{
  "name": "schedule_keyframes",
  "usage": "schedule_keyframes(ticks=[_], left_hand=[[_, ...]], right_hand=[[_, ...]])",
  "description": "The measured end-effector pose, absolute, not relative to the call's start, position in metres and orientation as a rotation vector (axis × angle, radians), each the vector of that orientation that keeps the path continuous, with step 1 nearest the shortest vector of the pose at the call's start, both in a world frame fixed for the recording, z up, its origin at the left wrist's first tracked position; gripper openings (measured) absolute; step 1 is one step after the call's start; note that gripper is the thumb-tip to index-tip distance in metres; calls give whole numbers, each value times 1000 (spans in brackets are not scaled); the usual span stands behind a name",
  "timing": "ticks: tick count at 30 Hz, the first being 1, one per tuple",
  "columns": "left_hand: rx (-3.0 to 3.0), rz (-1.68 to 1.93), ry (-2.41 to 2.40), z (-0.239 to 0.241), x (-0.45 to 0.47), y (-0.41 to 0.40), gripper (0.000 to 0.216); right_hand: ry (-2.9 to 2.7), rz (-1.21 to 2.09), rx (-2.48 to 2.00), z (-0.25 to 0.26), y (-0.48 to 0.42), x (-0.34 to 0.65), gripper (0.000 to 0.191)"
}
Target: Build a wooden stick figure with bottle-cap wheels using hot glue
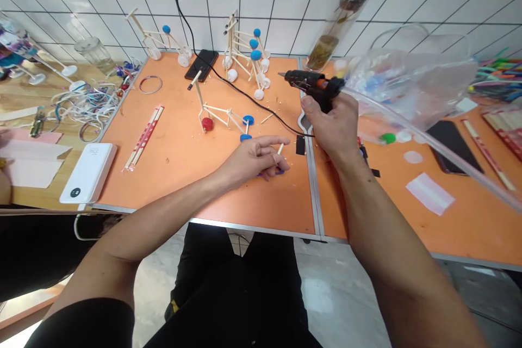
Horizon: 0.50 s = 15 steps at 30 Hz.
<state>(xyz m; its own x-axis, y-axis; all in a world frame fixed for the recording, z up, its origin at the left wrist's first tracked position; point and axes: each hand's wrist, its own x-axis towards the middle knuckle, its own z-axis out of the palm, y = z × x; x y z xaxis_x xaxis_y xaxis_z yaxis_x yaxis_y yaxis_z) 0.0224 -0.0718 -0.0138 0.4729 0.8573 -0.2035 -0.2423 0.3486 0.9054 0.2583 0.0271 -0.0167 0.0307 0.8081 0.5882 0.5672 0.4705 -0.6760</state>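
Bare forearms, black short sleeve on left arm, black trousers, no gloves.

Both bare forearms stretched forward. Left hand [256, 157] low, palm down, fingers loosely curled, pinching. Right hand [332, 122] raised, fist closed, grip tight, wrist straight.

Left hand [255, 159] on surface [183, 174], stick [280, 148] between fingers [277, 141]. Right hand [332, 122] just right, gripping glue gun [312, 82]. Stick models [244, 49] behind. Power bank [87, 171] far left.
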Motion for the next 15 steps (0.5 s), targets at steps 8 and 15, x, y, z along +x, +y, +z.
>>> schedule_keyframes(ticks=[8, 15], left_hand=[[935, 990, 895, 10, 14, -68, 33], [785, 960, 987, 17, 14, -66, 15]], right_hand=[[-1683, 428, -1153, 4, 15, 260, 54], [-1763, 435, -1172, 11, 7, 270, 58]])
